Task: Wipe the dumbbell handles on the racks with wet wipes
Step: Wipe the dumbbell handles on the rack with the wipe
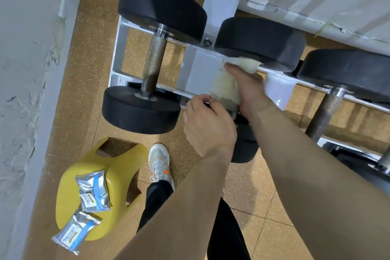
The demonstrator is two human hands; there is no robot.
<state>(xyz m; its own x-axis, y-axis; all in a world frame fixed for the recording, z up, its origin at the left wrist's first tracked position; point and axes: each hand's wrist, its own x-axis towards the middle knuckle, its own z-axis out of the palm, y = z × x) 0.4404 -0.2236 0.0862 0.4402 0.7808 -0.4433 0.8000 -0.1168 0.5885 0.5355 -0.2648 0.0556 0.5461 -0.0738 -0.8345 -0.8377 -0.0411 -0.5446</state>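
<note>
A white rack (pixel 202 69) carries black dumbbells. The middle dumbbell (pixel 259 42) has its handle wrapped in a pale wet wipe (pixel 225 88). My right hand (pixel 247 88) grips the wipe around that handle, thumb pointing toward the far weight. My left hand (pixel 206 122) pinches the near edge of the wipe by the near weight, which it mostly hides. The left dumbbell (pixel 154 59) lies bare, its knurled steel handle showing. A third dumbbell (pixel 341 74) sits at the right.
A yellow plastic stool (pixel 118 175) stands at lower left with three foil wet-wipe packets (pixel 92 192) on it. My white shoe (pixel 158 162) is beside it on the cork-coloured floor. A grey wall (pixel 27 69) runs along the left; a lower rack tier (pixel 358 154) shows at the right.
</note>
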